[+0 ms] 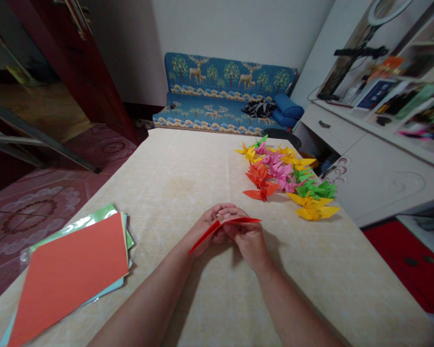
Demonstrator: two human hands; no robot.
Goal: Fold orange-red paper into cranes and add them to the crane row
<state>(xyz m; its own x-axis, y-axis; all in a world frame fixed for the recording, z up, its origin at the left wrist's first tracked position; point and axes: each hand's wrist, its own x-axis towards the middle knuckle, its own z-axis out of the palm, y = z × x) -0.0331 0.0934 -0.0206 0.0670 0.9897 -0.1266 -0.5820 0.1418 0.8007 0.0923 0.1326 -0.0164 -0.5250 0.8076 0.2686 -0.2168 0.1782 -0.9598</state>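
A piece of folded red paper [226, 222] is held just above the table, bent in a shallow peak with one end pointing down to the left and the other to the right. My left hand [207, 226] is closed around its left part, fingers curling behind it. On the right part, my right hand [248, 233] pinches the paper from below, near the middle. Some fingertips of both hands are hidden behind the paper.
Several folded paper cranes in red [262, 185], pink, yellow and green [316, 188] stand at the table's right side. A stack of coloured sheets with an orange-red one [75, 274] on top lies at the left. Beyond the table [173, 164] is a blue patterned sofa [217, 82].
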